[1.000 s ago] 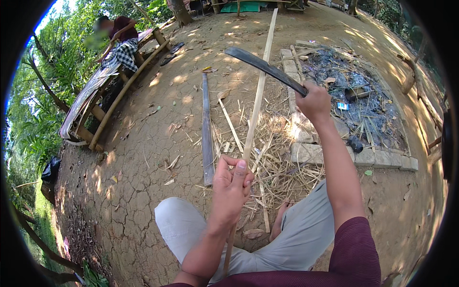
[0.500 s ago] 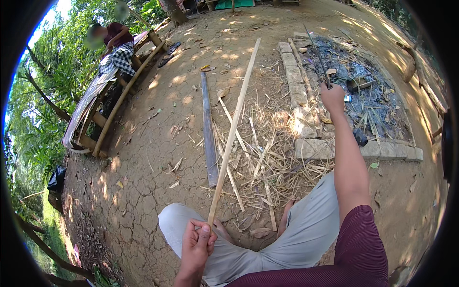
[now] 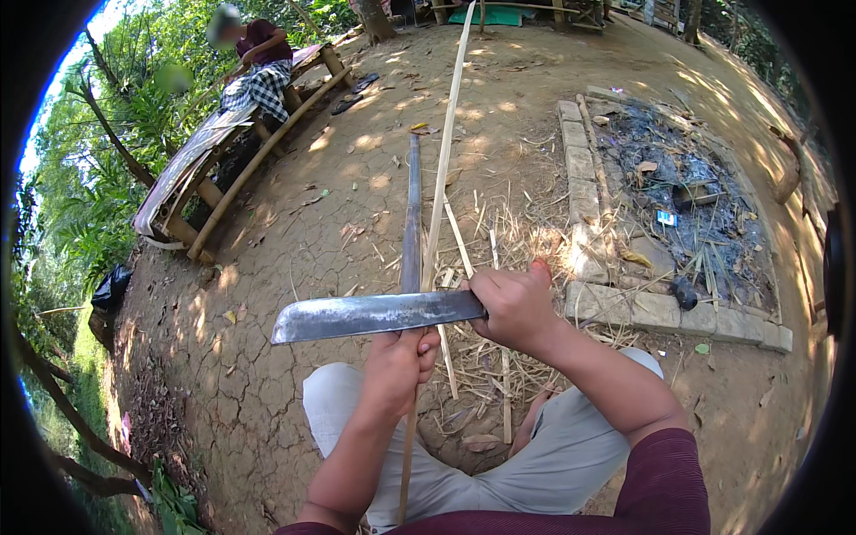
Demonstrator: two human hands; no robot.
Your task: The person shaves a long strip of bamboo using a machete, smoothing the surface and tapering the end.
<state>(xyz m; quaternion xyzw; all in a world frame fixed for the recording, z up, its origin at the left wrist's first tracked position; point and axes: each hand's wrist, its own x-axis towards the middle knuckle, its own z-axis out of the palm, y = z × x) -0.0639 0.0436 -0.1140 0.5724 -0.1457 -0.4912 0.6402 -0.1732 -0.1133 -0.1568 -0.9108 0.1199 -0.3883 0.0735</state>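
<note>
My right hand (image 3: 517, 306) is closed round the handle of a machete (image 3: 374, 314), its broad grey blade pointing left, flat side toward me. Beneath the blade, my left hand (image 3: 401, 370) grips a long pale bamboo strip (image 3: 443, 152). The strip runs from near my lap up past the blade toward the far ground. The blade crosses in front of it just above my left fingers; whether the edge touches the strip is hidden. Behind, a dark, weathered bamboo piece (image 3: 411, 214) lies on the cracked earth.
Shavings and thin bamboo strips (image 3: 464, 383) litter the ground before my feet. At the right, a brick border (image 3: 584, 192) surrounds ash and burnt scraps (image 3: 687, 169). Another person (image 3: 259, 53) sits on a bamboo bench (image 3: 192, 183) at the far left. A black bag (image 3: 111, 287) lies by the greenery.
My right hand has swung the machete from the far right in across the strip. My left hand has moved up and forward with the strip, whose lower end now shows below it.
</note>
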